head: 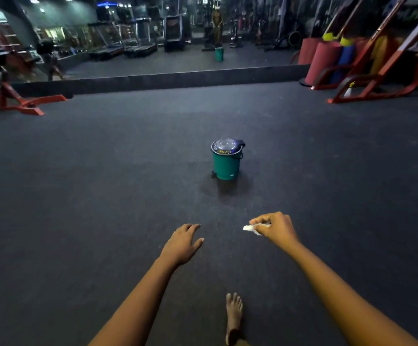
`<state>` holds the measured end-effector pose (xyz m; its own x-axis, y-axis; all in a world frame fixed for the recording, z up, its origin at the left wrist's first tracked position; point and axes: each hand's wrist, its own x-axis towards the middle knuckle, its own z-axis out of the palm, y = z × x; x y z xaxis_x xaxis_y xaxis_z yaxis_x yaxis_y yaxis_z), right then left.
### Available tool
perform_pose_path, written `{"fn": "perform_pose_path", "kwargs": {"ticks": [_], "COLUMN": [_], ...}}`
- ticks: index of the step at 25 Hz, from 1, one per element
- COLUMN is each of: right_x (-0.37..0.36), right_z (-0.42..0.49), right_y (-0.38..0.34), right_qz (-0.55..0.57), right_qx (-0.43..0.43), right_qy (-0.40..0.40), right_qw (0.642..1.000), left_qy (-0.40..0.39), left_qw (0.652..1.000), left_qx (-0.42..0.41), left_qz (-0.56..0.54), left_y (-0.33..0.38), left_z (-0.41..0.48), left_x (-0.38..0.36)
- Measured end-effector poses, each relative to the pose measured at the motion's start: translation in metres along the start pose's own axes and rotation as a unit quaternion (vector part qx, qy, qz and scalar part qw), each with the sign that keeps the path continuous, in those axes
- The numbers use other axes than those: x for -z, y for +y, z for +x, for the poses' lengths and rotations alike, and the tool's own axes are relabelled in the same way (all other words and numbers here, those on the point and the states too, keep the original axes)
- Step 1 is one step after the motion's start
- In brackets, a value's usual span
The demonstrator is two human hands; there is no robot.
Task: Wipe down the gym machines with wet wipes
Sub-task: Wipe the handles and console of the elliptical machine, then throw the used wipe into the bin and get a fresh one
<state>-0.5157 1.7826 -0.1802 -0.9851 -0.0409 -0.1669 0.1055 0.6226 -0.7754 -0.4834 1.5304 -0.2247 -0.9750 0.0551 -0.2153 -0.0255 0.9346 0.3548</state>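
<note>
Head view, left hand: we reach our left hand (184, 242) out over the dark floor (78, 183), fingers loosely spread and holding nothing.
Right hand: our right hand (276, 229) has its fingers curled round a crumpled white wet wipe (251, 229), whose end sticks out toward the left hand.
Bin: a green bin (226, 166), lid closed, stands on the floor ahead of both hands, well apart from them.
Machines: red-framed gym machines (377, 78) stand at the far right, well away from the wipe.
Foot: our bare foot (234, 315) rests on the floor between our forearms.

Dark rubber floor (103, 196); green pedal bin (226, 161) standing on it.
</note>
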Motion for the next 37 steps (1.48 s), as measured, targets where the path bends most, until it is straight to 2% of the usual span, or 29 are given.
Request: {"fn": "perform_pose_path", "kwargs": {"ticks": [8,14,20,28,32,37], "right_x": [0.013,-0.024,-0.066,-0.093,-0.099,-0.109], "right_z": [0.275,0.455,0.633,0.816,0.889,0.961], "right_y": [-0.076,-0.123,-0.181,-0.214,-0.239,-0.269], "right_qz": [0.011,0.002,0.009,-0.005,-0.011,-0.036], "right_qx": [0.008,-0.002,-0.046,-0.102,-0.125,-0.148], "right_qy": [0.013,-0.017,0.015,0.037,0.005,0.006], "right_qw": [1.000,1.000,0.999,0.994,0.992,0.988], "left_qy": [0.011,0.015,-0.032,-0.083,-0.090,-0.125], "left_qw": [0.998,0.996,0.999,0.996,0.995,0.988], "left_qx": [0.028,0.040,0.007,-0.029,-0.038,-0.079], "left_qz": [-0.049,-0.077,-0.030,-0.015,-0.038,-0.036], "left_y": [-0.032,-0.087,-0.154,-0.208,-0.219,-0.242], "left_z": [0.256,0.434,0.622,0.828,0.898,0.976], "left_x": [0.074,0.117,0.180,0.239,0.255,0.276]}}
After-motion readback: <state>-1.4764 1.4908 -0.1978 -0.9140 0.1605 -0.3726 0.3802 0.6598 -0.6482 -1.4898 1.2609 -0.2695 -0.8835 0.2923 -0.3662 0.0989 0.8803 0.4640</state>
